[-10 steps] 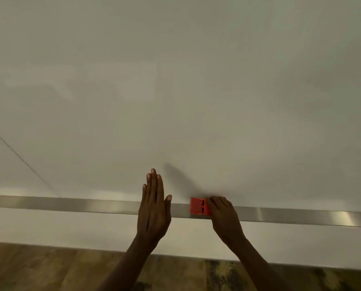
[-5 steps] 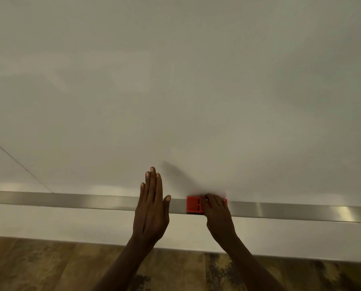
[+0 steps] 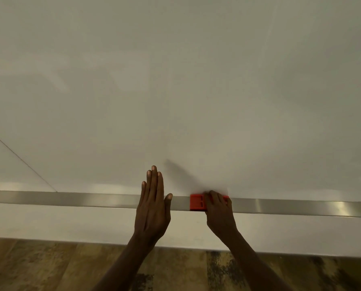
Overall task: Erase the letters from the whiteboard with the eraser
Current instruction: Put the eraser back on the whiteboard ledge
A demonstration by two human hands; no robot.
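The whiteboard fills most of the view and shows no letters, only faint reflections. A red eraser sits on the metal ledge along the board's lower edge. My right hand lies over the eraser's right part with its fingers closed on it; only the left end and a sliver at the right show. My left hand is flat and open, fingers together, pressed over the ledge and board just left of the eraser, holding nothing.
Below the ledge runs a white wall strip, then a wooden floor. A thin diagonal seam crosses the board at the left.
The view has shifted slightly. My right hand has slid further over the eraser, covering more of it. My left hand has stayed flat beside it.
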